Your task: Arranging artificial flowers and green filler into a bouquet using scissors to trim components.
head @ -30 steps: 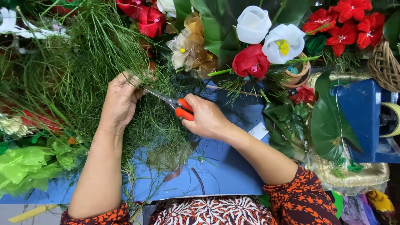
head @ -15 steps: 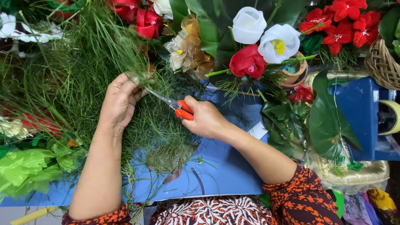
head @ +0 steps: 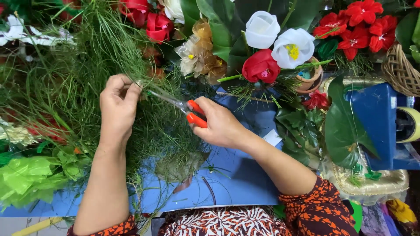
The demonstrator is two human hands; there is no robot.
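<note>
a blue table lay under heaps of artificial flowers and foliage. the left hand was closed on a bundle of fine green grass sprigs, fingers together and pinching the stems near the upper middle of the view. the right hand was clamped on the orange handles of a pair of scissors. the scissors' long axis ran on a slant, handles lower right, blades pointing up and left toward the left hand; the blade tips met the grass just beside the left fingertips. whether the blades were parted could not be told. the scissors sat between the two hands, above the table's centre. behind them stood a red rose, two white flowers and a beige bloom. red poinsettias filled the upper right, next to a wicker basket. a blue box stood at right, a large green leaf across it. light green tissue lay at lower left.
</note>
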